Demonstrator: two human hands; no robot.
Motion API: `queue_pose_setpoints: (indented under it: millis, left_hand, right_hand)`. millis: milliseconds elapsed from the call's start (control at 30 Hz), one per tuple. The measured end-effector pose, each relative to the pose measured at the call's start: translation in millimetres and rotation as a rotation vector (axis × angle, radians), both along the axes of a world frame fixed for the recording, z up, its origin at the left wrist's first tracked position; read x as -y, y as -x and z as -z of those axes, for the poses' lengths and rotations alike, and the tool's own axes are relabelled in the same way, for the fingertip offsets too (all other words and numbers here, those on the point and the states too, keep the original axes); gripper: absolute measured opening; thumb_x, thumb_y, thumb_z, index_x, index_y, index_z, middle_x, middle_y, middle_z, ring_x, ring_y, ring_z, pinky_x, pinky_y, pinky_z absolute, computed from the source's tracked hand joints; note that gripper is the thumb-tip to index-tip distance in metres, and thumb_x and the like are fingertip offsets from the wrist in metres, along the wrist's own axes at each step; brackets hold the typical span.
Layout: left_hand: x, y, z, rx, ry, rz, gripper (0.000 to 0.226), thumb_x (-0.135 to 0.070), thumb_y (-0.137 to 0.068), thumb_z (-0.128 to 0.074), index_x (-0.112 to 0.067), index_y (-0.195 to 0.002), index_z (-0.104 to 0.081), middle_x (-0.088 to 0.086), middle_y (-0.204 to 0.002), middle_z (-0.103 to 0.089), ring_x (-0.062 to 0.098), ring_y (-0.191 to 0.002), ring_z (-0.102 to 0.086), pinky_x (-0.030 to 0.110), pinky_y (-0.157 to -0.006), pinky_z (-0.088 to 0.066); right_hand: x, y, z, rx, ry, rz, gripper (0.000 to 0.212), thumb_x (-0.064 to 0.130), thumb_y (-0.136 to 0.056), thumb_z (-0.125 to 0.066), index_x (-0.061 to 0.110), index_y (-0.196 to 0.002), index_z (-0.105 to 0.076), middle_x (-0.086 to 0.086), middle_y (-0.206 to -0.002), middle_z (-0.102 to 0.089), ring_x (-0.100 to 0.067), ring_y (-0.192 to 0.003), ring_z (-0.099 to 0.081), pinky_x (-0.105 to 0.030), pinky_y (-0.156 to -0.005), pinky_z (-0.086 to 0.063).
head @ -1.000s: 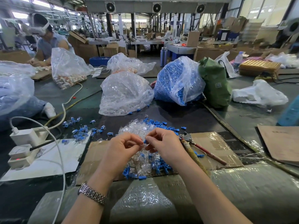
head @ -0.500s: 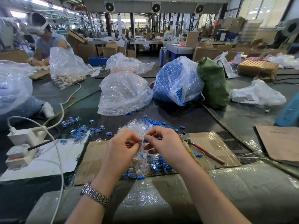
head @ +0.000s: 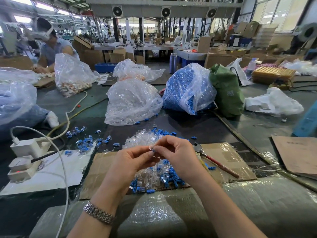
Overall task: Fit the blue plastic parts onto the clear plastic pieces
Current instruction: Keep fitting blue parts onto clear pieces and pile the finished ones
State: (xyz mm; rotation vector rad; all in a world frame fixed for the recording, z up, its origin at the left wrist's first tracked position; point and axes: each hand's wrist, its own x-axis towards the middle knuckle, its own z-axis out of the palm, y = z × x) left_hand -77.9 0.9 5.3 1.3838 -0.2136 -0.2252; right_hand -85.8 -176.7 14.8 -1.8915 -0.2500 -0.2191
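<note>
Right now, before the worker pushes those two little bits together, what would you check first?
1. Left hand pinches a clear piece: ok.
2. Right hand pinches a blue part: ok.
3. The two bits meet at the fingertips: ok; whether they are lined up or already seated: cannot tell, too small.
4. More stock within reach: ok, a mixed pile of clear and blue bits lies under the hands.
5. Pliers with red handles lie to the right of the right hand, apart from it: ok.
6. White cable runs to the left, apart from the left arm: ok.
</note>
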Motion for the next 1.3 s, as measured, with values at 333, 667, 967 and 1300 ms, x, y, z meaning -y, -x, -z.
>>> queue_pose_setpoints:
  millis: [333, 667, 967, 1300]
  left_hand:
    - [-2.0, -2.5, 2.5, -0.066, 0.152, 0.018, 0.038, -0.015, -0.063, -0.087, -0.002, -0.099, -0.079, 0.025, -0.105, -0.075, 0.035, -0.098, -0.075, 0.027, -0.079, -0.060]
    - [-9.6, -2.9, 6.8, -0.086, 0.177, 0.037, 0.039, -0.015, -0.065, -0.086, -0.005, -0.102, -0.079, 0.024, -0.110, -0.074, 0.035, -0.103, -0.074, 0.028, -0.081, -0.060]
    - [-11.9, -8.1, 9.8, -0.136, 0.291, -0.006, 0.024, 0.003, -0.077, -0.073, 0.002, -0.100, -0.078, 0.029, -0.110, -0.072, 0.036, -0.099, -0.074, 0.028, -0.078, -0.061]
    - [-10.7, -10.2, 13.1, -0.183, 0.313, -0.074, 0.020, 0.002, -0.077, -0.073, 0.000, -0.097, -0.078, 0.028, -0.111, -0.072, 0.035, -0.097, -0.074, 0.027, -0.074, -0.062]
  right_hand:
    - [3.7, 6.1, -13.0, 0.157, 0.330, -0.034, 0.008, 0.018, -0.098, -0.065, 0.024, -0.093, -0.065, 0.009, -0.091, -0.062, -0.007, -0.084, -0.060, -0.024, -0.077, -0.051]
    - [-3.0, 10.0, -14.9, 0.169, 0.371, -0.084, 0.006, 0.020, -0.100, -0.062, 0.025, -0.097, -0.061, 0.011, -0.091, -0.060, -0.006, -0.086, -0.058, -0.019, -0.075, -0.047]
    - [67.9, -0.1, 8.2, -0.427, 0.916, 0.508, 0.063, 0.060, -0.090, -0.063, 0.015, -0.133, -0.049, -0.009, -0.133, -0.048, -0.028, -0.124, -0.050, -0.047, -0.104, -0.046]
    - [77.2, -0.9, 4.6, -0.510, 0.937, 0.488, 0.023, 0.034, -0.092, -0.060, 0.011, -0.096, -0.063, -0.010, -0.097, -0.066, -0.026, -0.091, -0.064, -0.041, -0.082, -0.057]
